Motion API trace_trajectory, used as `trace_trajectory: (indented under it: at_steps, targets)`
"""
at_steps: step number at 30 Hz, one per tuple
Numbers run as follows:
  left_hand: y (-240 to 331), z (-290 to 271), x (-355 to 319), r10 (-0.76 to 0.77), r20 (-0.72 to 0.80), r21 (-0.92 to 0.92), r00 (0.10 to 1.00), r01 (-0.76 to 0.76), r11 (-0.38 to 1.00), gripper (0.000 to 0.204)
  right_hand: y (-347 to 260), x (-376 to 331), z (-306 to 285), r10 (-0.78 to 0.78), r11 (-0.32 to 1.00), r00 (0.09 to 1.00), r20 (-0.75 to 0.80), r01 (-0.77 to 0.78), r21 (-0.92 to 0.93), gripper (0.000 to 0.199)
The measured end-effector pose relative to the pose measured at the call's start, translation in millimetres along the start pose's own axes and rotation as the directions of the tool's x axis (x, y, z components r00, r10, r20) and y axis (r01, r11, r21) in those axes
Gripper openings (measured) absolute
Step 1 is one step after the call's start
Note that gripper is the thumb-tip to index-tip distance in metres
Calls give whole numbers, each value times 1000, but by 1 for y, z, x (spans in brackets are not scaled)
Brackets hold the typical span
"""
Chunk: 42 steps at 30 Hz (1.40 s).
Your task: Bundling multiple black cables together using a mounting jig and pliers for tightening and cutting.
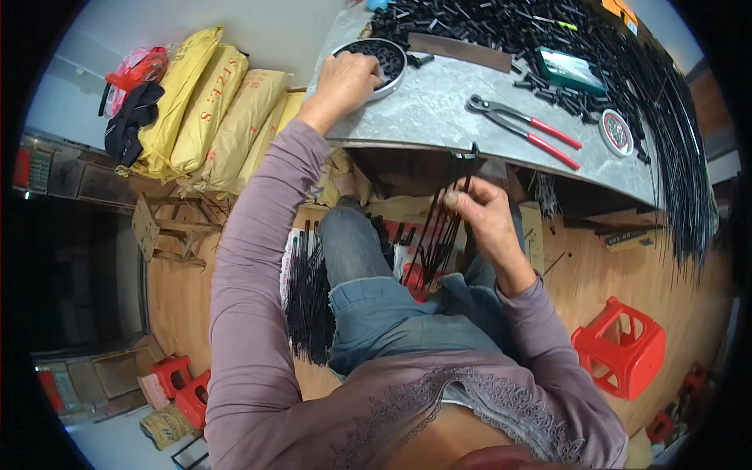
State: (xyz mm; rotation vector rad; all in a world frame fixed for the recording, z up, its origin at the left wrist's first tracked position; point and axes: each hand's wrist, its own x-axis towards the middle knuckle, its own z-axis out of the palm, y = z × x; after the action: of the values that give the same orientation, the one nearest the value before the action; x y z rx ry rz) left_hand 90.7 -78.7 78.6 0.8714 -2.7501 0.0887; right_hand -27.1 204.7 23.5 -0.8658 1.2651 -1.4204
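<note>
My left hand (347, 83) reaches over the rim of a round pale bowl (401, 79) filled with small black parts. Its fingers curl down into the parts, and the fingertips are hidden. Just below the table's front edge, my right hand (492, 218) pinches several thin black rods (435, 244) between thumb and fingers. The rods hang down between my knees, their upper ends near the edge. A small dark piece (464, 154) with light spots sits at the top of them.
On the grey table (439, 106) lie red-handled pliers (533, 135), a green box (570, 70), a small round tin (616, 131) and heaped black tubes (478, 27). Long black rods (681, 180) overhang the right edge. Yellow sacks (215, 102) stand left; a red stool (623, 345) stands right.
</note>
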Motion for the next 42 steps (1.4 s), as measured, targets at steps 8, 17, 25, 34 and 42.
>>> trace_trajectory:
  at_steps: [8, 17, 25, 34, 42]
  targets:
    - [-20, 1, 1, 46, 69, -185, 997, -32, 982, 21, 5, 3, -3, -1, 997, 999, -48, 5, 75, 21]
    - [-8, -8, -1, 56, 120, -123, 991, -41, 992, 24, 1, -3, -3, 0, 1000, 996, -86, 1, 6, 22]
    - [77, -63, -43, 18, 110, -940, 994, 98, 327, 21, 0, -6, -2, 4, 1000, 999, -49, -3, 8, 24]
    - [107, -56, -103, 43, 360, -889, 932, 357, -287, 27, 2, -16, 15, 35, 996, 996, 88, -42, 76, 22]
    - [116, -70, -132, 70, 390, -806, 918, 377, -455, 27, -2, -22, 30, 2, 997, 998, 68, -7, 79, 23]
